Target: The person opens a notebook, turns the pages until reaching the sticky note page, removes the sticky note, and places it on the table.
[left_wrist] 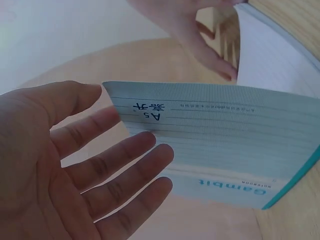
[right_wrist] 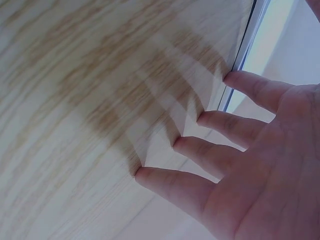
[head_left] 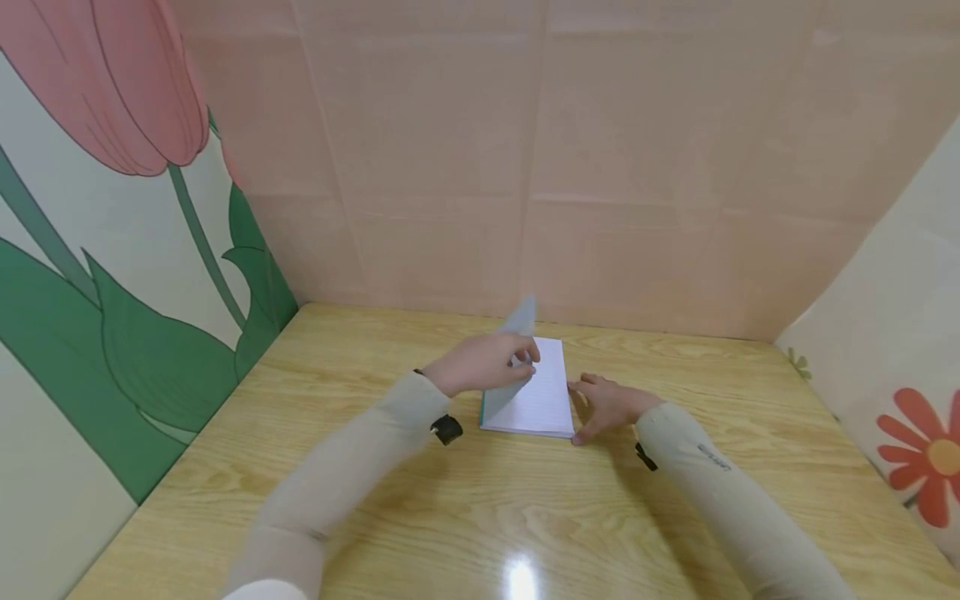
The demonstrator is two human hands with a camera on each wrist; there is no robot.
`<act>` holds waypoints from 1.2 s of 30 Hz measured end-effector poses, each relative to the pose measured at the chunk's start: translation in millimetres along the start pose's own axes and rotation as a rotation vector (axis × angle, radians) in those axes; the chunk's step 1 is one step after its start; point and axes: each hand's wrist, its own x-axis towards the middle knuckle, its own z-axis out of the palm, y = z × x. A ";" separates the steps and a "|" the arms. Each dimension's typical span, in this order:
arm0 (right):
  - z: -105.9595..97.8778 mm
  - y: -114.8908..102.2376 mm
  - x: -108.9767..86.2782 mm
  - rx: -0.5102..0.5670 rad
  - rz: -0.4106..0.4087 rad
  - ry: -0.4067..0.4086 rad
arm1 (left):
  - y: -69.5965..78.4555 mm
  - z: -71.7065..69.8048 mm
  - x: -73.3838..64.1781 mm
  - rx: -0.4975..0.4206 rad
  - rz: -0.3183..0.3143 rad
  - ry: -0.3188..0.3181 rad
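A lined notebook (head_left: 551, 387) lies on the table with its front cover raised on the left side. My left hand (head_left: 491, 362) pinches the free edge of that pale blue cover (left_wrist: 220, 142), the thumb at a corner and the index finger partly hidden behind it; the other fingers stay loose. Printed on the cover are "Gambit" and "A5", and a teal strip (left_wrist: 292, 177) runs along the spine. Beside the notebook's right edge, my right hand (head_left: 615, 404) rests its spread fingertips on the table, the index finger (right_wrist: 255, 90) close to the page edge.
The wood-grain table (head_left: 450, 517) extends around the notebook on all sides. Behind it stands a peach-coloured backdrop (head_left: 637, 167). Side panels carry a tulip print (head_left: 120, 83) on the left and a red flower (head_left: 941, 457) on the right.
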 end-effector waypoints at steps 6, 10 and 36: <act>0.5 2.7 0.7 -0.002 0.011 -0.008 | -11.7 -11.1 -14.2 -0.107 -0.058 0.042; 1.0 2.2 -0.2 0.002 0.015 -0.021 | -20.8 -16.8 -22.8 -0.168 -0.085 0.047; 1.0 1.8 0.7 -0.002 0.034 -0.024 | -92.3 -21.3 -75.7 -0.236 -0.170 0.087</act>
